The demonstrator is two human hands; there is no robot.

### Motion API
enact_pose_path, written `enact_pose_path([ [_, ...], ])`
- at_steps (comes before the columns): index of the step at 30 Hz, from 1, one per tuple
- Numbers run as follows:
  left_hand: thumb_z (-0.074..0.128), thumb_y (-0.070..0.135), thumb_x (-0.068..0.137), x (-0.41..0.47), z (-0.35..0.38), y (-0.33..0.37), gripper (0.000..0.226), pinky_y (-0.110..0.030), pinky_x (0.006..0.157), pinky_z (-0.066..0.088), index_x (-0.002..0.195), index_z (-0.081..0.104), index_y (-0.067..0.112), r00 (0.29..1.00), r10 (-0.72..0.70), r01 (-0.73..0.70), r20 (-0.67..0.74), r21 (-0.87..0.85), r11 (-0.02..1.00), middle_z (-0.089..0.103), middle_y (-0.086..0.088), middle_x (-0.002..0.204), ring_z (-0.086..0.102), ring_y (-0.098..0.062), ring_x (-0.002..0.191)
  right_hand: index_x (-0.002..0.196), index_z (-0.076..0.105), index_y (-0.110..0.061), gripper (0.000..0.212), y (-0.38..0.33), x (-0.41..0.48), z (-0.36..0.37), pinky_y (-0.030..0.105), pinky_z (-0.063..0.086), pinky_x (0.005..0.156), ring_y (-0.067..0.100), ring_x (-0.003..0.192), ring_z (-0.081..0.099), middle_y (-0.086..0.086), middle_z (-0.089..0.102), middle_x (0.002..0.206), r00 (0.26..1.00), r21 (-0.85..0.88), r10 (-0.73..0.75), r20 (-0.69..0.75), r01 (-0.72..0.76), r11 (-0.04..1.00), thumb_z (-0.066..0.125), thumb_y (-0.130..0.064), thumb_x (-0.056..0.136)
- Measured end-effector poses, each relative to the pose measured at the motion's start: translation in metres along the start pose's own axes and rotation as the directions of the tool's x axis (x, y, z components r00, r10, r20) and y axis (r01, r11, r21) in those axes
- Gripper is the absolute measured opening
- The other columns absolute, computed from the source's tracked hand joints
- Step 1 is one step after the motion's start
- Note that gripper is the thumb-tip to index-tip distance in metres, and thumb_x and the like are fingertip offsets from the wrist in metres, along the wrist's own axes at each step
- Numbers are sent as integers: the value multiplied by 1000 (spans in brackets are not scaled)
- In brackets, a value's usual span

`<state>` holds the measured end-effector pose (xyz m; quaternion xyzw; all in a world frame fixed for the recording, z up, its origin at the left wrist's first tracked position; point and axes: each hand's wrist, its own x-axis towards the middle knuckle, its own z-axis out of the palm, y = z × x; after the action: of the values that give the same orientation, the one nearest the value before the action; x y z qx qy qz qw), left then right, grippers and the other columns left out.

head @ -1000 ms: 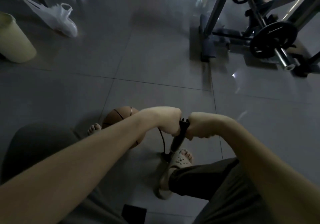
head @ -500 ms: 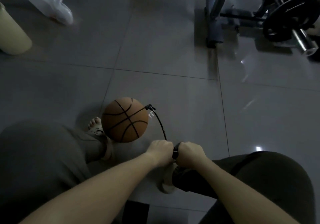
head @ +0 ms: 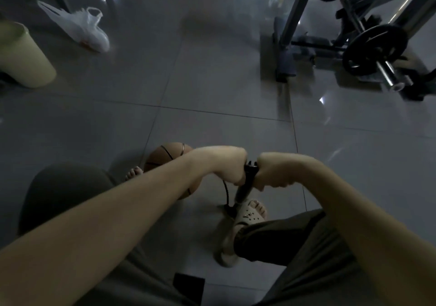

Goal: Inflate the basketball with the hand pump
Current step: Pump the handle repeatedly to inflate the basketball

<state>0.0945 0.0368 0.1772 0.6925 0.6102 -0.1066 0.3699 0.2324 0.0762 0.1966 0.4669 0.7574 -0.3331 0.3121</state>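
Note:
An orange basketball (head: 165,155) lies on the grey tiled floor, largely hidden behind my left forearm. A black floor pump (head: 245,187) stands upright between my hands, its base under my sandalled right foot (head: 247,213). My left hand (head: 226,164) and my right hand (head: 271,172) are each closed on one side of the pump's black T-handle, raised high. A thin black hose (head: 226,192) curves from the pump base toward the ball; its end at the ball is hidden.
A white plastic bag (head: 80,29) and a pale yellow bucket (head: 23,57) sit at the far left. A weight rack with a barbell plate (head: 375,50) stands at the far right. My bare left foot (head: 134,173) rests beside the ball. A dark flat object (head: 188,286) lies near my legs.
Half a second ago the handle was pushed down low near the floor with the ball in full view; now both hands have pulled it up again, and my left arm covers the ball.

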Motion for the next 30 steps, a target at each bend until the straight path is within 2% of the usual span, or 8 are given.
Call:
enact_pose_path([
  [4, 66, 22, 89, 20, 24, -8, 17, -30, 47, 40, 76, 60, 12, 1000, -29, 29, 1, 16, 999, 58, -2, 66, 52, -19, 54, 78, 64, -11, 16, 6, 33, 29, 27, 43, 49, 18, 53, 50, 3, 56, 65, 999, -18, 44, -31, -45, 999, 64, -24, 88],
  [7, 61, 24, 91, 42, 73, -21, 15, -32, 54, 41, 85, 56, 11, 999, -49, 49, -19, 34, 998, 59, -6, 78, 54, -22, 62, 75, 55, -17, 23, 18, 78, 78, 32, 51, 66, 23, 74, 61, 1, 58, 75, 995, -87, 70, -65, -75, 993, 56, -34, 90],
  [10, 60, 27, 93, 59, 105, -31, 16, -35, 66, 42, 92, 51, 15, 998, -58, 59, -39, 18, 998, 63, -11, 97, 60, -30, 82, 94, 59, -19, 18, 29, 105, 105, 33, 48, 74, 24, 89, 62, 2, 62, 97, 989, -139, 101, -109, -116, 983, 49, -33, 94],
  [17, 61, 22, 93, 74, 146, -39, 13, -35, 69, 42, 100, 59, 12, 991, -129, 129, -16, -51, 990, 67, -13, 108, 65, -33, 98, 88, 58, -22, 24, 41, 127, 136, 30, 47, 68, 25, 76, 59, 0, 62, 88, 990, -157, 19, -139, -41, 987, 59, -47, 88],
  [22, 63, 23, 94, 50, 156, -38, 23, -38, 76, 50, 114, 61, 11, 986, -134, 137, 96, -22, 990, 66, -12, 112, 66, -31, 101, 117, 64, -15, 30, 23, 108, 148, 40, 54, 91, 27, 100, 62, 6, 63, 109, 999, -199, 43, 29, -36, 979, 59, -33, 93],
  [25, 62, 19, 94, 34, 127, -33, 7, -37, 67, 52, 95, 61, 12, 988, -94, 93, 123, 11, 996, 66, -9, 93, 67, -29, 85, 114, 66, -13, 32, 14, 83, 123, 34, 53, 80, 27, 91, 66, 7, 66, 101, 999, -148, 21, 46, -14, 989, 61, -34, 90],
  [28, 65, 20, 91, 20, 64, -20, 24, -29, 48, 41, 71, 55, 14, 998, -50, 49, 40, 32, 998, 57, -3, 67, 57, -23, 60, 93, 71, -8, 20, 10, 51, 61, 29, 46, 56, 19, 56, 55, 3, 60, 69, 999, -57, -6, 49, 8, 998, 68, -26, 85],
  [30, 67, 21, 91, 11, 21, -7, 23, -28, 47, 40, 71, 58, 13, 999, -35, 35, -20, 0, 999, 56, -2, 63, 54, -21, 57, 91, 70, -7, 16, 7, 26, 16, 27, 41, 50, 15, 51, 47, 2, 57, 66, 999, 8, -4, 36, 3, 1000, 69, -23, 85],
])
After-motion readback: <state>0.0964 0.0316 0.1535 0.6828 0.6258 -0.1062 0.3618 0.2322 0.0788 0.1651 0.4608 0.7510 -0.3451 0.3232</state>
